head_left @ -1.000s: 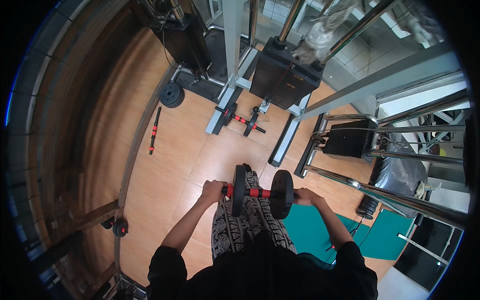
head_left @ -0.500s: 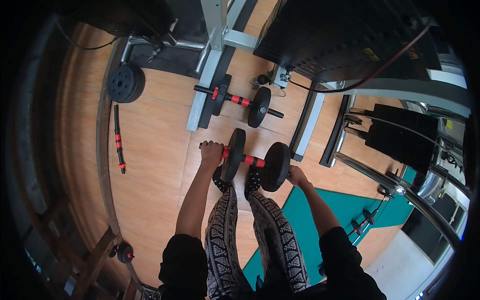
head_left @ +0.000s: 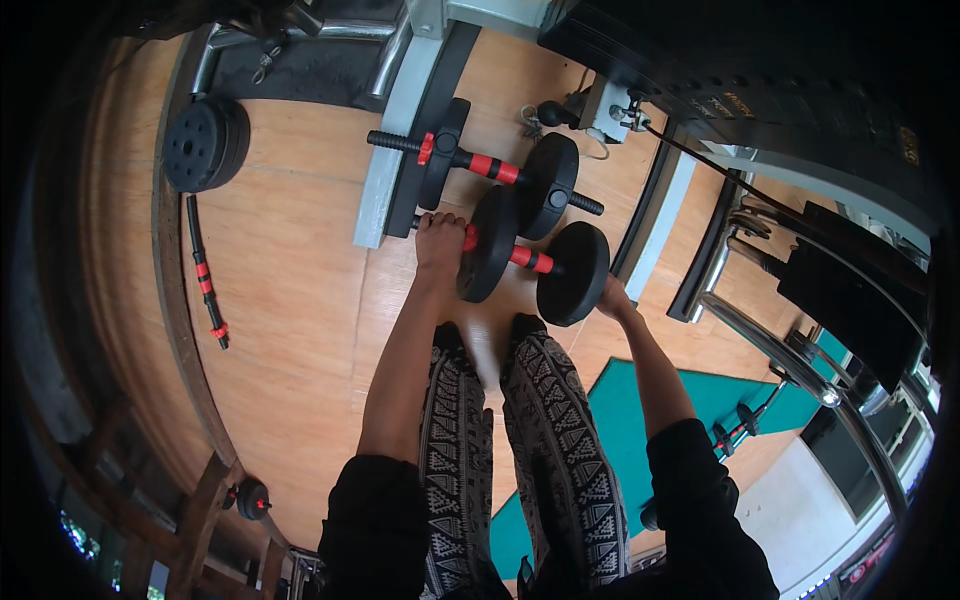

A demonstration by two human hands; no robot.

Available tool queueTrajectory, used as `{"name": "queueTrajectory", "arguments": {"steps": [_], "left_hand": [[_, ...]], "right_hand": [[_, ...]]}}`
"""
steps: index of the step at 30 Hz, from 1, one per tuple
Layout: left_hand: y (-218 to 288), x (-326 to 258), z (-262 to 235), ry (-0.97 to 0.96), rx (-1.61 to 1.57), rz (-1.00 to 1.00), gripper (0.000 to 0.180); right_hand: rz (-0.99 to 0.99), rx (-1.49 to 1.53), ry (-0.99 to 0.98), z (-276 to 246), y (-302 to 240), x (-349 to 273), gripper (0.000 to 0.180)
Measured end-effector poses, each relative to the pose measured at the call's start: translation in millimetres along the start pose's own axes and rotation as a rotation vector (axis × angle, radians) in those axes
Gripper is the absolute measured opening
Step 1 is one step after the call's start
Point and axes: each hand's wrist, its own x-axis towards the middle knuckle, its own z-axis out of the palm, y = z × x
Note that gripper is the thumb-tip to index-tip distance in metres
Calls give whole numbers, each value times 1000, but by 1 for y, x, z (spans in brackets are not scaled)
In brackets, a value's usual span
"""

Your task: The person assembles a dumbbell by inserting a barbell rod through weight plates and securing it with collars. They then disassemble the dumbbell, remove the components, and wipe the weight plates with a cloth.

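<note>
A dumbbell with black plates and a red-and-black handle point(head_left: 531, 259) spans the space between my hands, in front of my feet. My left hand point(head_left: 440, 243) is wrapped around its left bar end, beside the red collar nut. At the right end, my right hand point(head_left: 614, 298) grips just outside the plate, which hides part of the fingers. Just beyond lies a second dumbbell point(head_left: 495, 168) on the wooden floor, its threaded ends sticking out. In the picture, the held dumbbell's left plate overlaps the second one's right plate; I cannot tell whether they touch.
At left, stacked black plates point(head_left: 205, 145) and a loose red-and-black bar point(head_left: 205, 275) lie by a wooden edge. Grey machine legs point(head_left: 395, 160) flank the second dumbbell. A weight stack point(head_left: 700, 80) stands far right. A green mat point(head_left: 655, 400) lies right of my legs.
Both hands have carried the dumbbell forward, away from my feet and up to the second dumbbell. The view has shifted too. Both hands keep their hold.
</note>
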Motion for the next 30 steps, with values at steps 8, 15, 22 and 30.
{"name": "queueTrajectory", "arguments": {"steps": [8, 15, 22, 30], "left_hand": [[3, 1, 6, 11, -25, -2, 20], [24, -63, 4, 349, -546, -140, 52], [59, -198, 17, -96, -797, -688, 61], [91, -349, -20, 140, -1335, -617, 36]], "right_hand": [[64, 44, -47, 4, 12, 0, 21], [391, -311, 60, -10, -44, -7, 49], [533, -194, 159, -26, -92, -60, 75], [363, -156, 94, -62, -169, -169, 65]]}}
